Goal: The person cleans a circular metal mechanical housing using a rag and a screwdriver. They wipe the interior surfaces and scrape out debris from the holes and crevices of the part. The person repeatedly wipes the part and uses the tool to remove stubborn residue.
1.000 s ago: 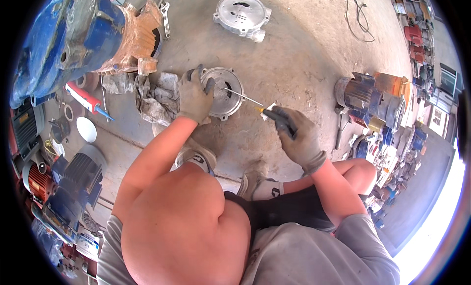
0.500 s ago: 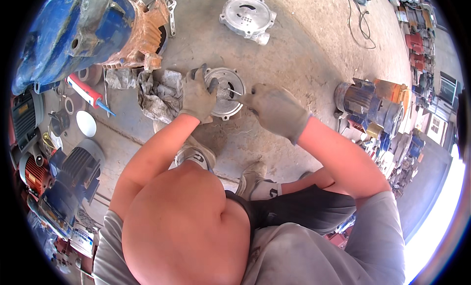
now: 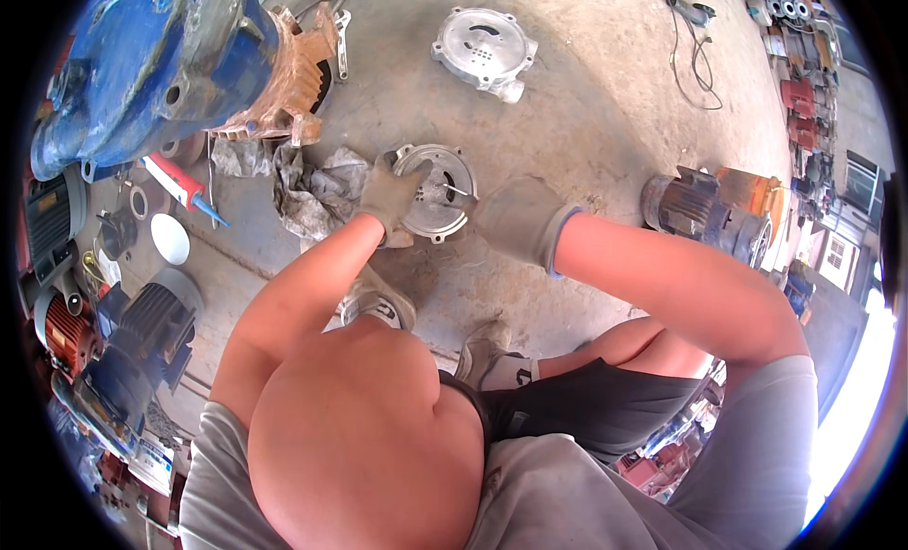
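Note:
A round grey metal pump cover (image 3: 438,221), with a slotted and perforated face and lugs round its rim, lies on the concrete floor before me. My gloved left hand (image 3: 392,196) grips its left edge, thumb and fingers reaching over the rim and face. To its right, my gloved right hand (image 3: 518,221) is closed round a thin tool, whose slim bright shaft (image 3: 456,189) points left across the cover's face. The tool's handle is hidden in the glove, and its exact kind cannot be made out.
Farther off lies a similar silvery cover (image 3: 485,47). At left are a crumpled grey rag (image 3: 322,186), a red-and-white sealant tube (image 3: 178,183), a large blue machine housing (image 3: 180,68) and a wrench (image 3: 342,44). An electric motor (image 3: 695,202) stands at right; a corded power tool (image 3: 690,9) lies beyond.
My left hand has come down closer onto the cover's edge. My right hand has shifted slightly left and its wrist has turned, with the thin tool still over the cover. The view has shifted slightly.

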A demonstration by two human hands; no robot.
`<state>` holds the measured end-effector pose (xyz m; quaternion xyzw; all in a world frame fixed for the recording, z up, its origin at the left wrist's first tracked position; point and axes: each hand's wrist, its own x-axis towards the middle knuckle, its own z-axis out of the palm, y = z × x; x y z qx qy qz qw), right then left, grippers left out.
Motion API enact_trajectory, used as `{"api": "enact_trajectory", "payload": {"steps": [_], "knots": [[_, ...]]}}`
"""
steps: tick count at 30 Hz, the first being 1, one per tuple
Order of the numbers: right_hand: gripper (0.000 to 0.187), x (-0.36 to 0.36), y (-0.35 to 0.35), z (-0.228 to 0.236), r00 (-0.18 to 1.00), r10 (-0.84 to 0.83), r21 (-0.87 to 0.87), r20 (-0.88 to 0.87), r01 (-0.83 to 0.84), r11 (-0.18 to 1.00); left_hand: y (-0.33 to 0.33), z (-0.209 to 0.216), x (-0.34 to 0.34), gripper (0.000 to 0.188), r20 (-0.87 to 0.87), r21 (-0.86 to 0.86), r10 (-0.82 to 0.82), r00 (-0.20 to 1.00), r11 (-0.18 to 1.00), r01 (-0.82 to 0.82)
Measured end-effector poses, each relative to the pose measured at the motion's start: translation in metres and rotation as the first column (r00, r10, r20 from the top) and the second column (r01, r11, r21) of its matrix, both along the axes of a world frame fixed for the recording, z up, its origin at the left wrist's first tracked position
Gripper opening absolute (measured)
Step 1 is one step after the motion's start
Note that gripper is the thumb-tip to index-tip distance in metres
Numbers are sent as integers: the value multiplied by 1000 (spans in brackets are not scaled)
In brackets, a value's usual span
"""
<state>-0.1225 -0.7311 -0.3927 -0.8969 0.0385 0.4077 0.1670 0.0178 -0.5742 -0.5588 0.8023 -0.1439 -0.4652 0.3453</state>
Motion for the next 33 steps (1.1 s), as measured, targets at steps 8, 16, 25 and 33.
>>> {"api": "enact_trajectory", "payload": {"steps": [8,16,25,33], "knots": [[29,18,-13,-11,947,-200,142,-250,240,960,1,2,3,84,-15,-17,-66,998,998,66],[20,3,-4,-23,979,-121,57,-165,132,990,2,-9,2,80,-21,-79,-89,996,993,87],[26,14,12,-37,995,14,-42,-99,-18,999,8,-23,-4,71,-45,-104,-71,996,992,66],[33,9,12,-65,831,-435,119,-346,499,858,2,1,2,72,-79,-103,-40,996,994,31]]}}
